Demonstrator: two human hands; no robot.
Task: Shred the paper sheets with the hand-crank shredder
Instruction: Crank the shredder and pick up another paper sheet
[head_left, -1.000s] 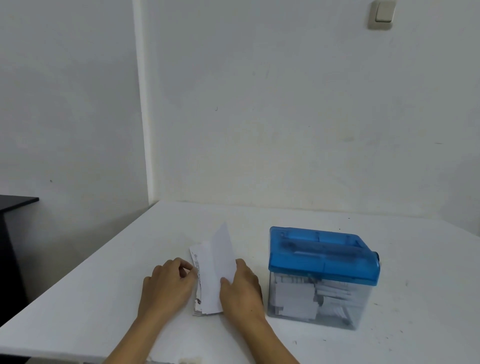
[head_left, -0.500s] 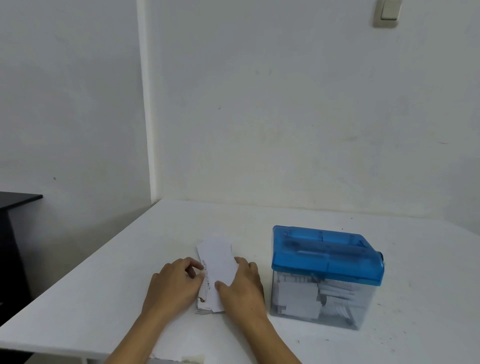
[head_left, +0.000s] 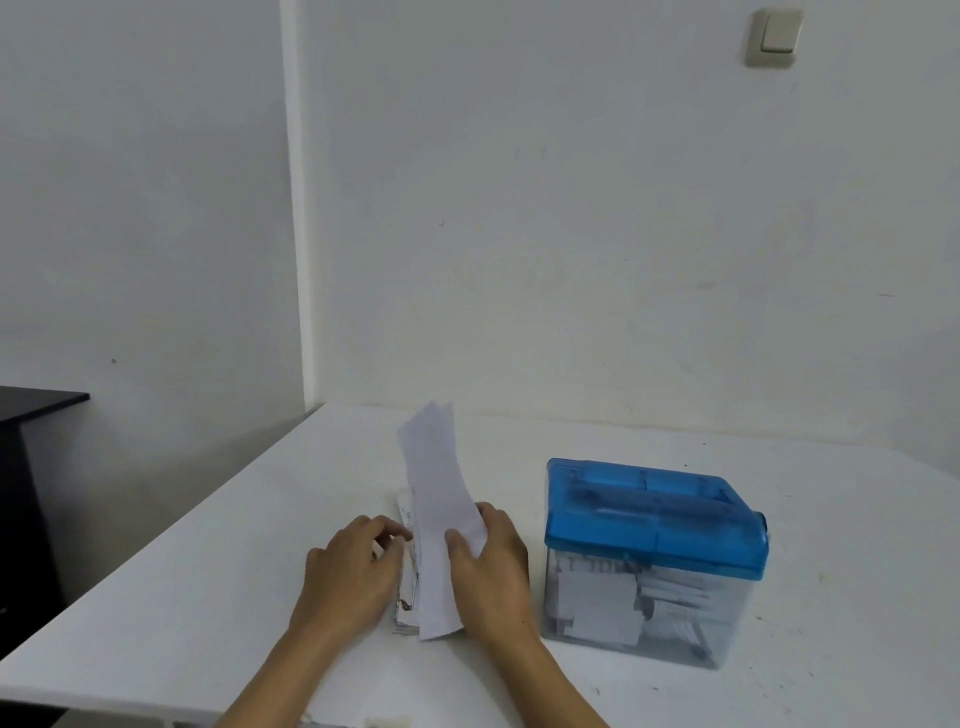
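The top sheet is raised high now. Half a second ago it was lying low over the stack; now its far end is stood up tall, curved back toward the wall. By the look of it, one sheet is being peeled off for feeding, and nothing is fed into the shredder yet.

The sheet's lower part is pinched by the right hand, with the thumb laid on its front face and the fingers tucked behind its right edge, closed narrow on the paper. The stack is held down on the worktop by the left hand, fingers curled at its left edge; whether paper is nipped there cannot be told.

The shredder is left standing just right of the right hand, blue lid on, with shreds already seen in the clear bin.
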